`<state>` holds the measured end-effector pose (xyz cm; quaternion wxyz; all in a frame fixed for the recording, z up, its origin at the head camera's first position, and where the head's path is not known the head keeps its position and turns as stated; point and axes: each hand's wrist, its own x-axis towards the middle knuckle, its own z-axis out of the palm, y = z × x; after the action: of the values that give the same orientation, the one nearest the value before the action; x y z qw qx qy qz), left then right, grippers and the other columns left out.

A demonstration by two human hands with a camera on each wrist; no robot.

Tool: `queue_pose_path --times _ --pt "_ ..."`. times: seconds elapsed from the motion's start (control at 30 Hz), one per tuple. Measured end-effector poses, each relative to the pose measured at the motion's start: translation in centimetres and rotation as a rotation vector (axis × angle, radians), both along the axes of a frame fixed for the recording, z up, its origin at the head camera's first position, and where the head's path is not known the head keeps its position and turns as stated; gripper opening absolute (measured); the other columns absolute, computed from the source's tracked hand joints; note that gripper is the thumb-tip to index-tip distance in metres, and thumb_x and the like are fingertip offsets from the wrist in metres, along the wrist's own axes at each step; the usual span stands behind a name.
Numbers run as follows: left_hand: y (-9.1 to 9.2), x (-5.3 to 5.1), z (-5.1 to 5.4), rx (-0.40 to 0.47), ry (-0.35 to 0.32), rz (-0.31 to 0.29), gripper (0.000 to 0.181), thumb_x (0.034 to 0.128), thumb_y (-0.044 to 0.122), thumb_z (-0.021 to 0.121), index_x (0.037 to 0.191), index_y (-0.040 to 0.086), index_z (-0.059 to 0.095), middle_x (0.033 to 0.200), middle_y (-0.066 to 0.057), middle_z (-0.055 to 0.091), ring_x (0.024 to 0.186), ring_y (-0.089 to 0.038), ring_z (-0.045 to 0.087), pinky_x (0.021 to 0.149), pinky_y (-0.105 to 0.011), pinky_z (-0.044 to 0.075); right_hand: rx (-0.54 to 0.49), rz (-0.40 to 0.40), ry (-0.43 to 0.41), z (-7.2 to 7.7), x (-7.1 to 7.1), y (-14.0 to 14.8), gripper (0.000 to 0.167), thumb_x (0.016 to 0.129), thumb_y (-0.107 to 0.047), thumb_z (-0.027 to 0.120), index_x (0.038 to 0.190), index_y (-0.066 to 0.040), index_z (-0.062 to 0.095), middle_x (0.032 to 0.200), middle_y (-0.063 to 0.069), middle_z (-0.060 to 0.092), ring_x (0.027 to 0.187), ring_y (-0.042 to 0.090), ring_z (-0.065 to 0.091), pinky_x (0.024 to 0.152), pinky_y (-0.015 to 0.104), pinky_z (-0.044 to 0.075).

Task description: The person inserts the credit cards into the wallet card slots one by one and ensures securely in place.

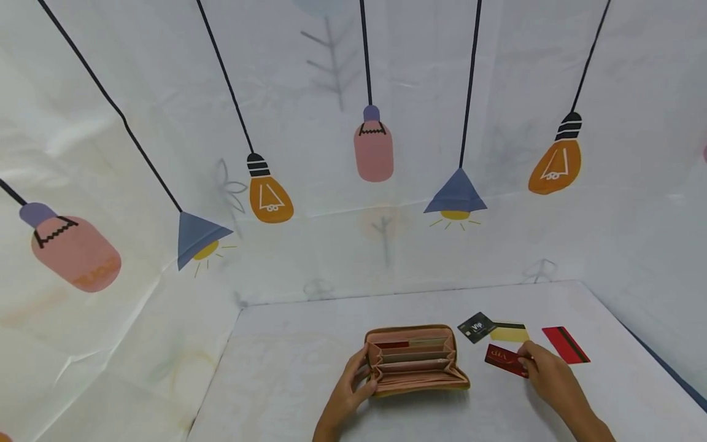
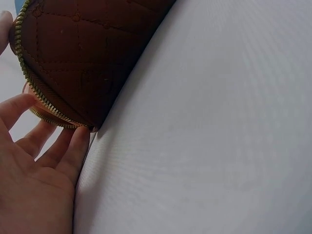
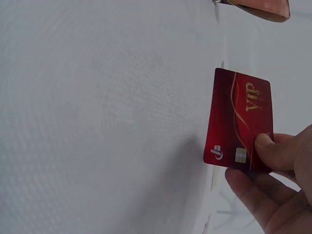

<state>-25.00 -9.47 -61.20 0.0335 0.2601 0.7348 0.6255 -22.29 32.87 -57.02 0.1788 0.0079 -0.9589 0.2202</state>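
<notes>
An unzipped brown wallet [image 1: 417,382] lies open on the white table, its pink compartments facing up; a red card and a yellowish one show in its back slot. My left hand [image 1: 347,393] grips the wallet's left end, thumb in front; in the left wrist view the fingers [image 2: 68,146] lie along the zipper of the quilted wallet [image 2: 92,48]. Right of the wallet, my right hand [image 1: 555,380] pinches a dark red VIP card [image 1: 505,360] by its edge. The right wrist view shows this card [image 3: 239,122] between thumb and fingers of the right hand [image 3: 282,180], raised off the surface.
Behind the held card lie a black VIP card [image 1: 476,327] and a yellow card with a dark stripe [image 1: 509,332], touching or overlapping. A bright red striped card [image 1: 566,345] lies farther right. A white sheet with printed lamps [image 1: 373,150] hangs behind the table [image 1: 287,356].
</notes>
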Motion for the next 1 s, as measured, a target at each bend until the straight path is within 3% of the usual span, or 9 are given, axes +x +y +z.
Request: queue_pose_path --times 0.2,0.43,0.63,1.0 --pt "0.12 0.19 0.28 0.006 -0.026 0.024 0.071 0.098 0.009 0.062 0.159 0.013 0.026 0.16 -0.016 0.029 0.141 -0.008 0.038 0.115 -0.03 0.04 -0.014 0.013 0.003 0.19 0.14 0.1 0.017 0.081 0.007 0.075 0.093 -0.001 0.066 0.085 0.011 0.072 0.075 0.022 0.062 0.069 0.045 0.06" --pt "0.13 0.27 0.22 -0.002 -0.011 0.032 0.071 0.0972 0.009 0.062 0.159 0.013 0.027 0.16 -0.016 0.03 0.141 -0.009 0.038 0.115 -0.03 0.04 -0.011 0.022 0.038 0.09 0.37 0.22 0.014 0.081 0.005 0.076 0.092 -0.002 0.07 0.082 0.007 0.071 0.069 0.017 0.058 0.061 0.036 0.058" --pt "0.07 0.18 0.19 0.003 -0.009 0.026 0.074 0.0959 0.008 0.064 0.159 0.013 0.026 0.16 -0.016 0.03 0.141 -0.01 0.038 0.114 -0.03 0.041 -0.004 0.033 0.08 0.07 0.45 0.18 0.014 0.08 0.005 0.076 0.091 -0.002 0.072 0.082 0.007 0.072 0.069 0.017 0.06 0.064 0.04 0.059" --pt "0.05 0.12 0.26 0.004 0.0 0.002 0.078 0.0939 0.008 0.067 0.159 0.013 0.025 0.16 -0.017 0.028 0.142 -0.009 0.037 0.115 -0.029 0.04 -0.002 0.043 0.026 0.39 0.83 0.09 0.013 0.081 0.005 0.076 0.093 -0.001 0.073 0.085 0.008 0.072 0.075 0.021 0.063 0.069 0.045 0.059"
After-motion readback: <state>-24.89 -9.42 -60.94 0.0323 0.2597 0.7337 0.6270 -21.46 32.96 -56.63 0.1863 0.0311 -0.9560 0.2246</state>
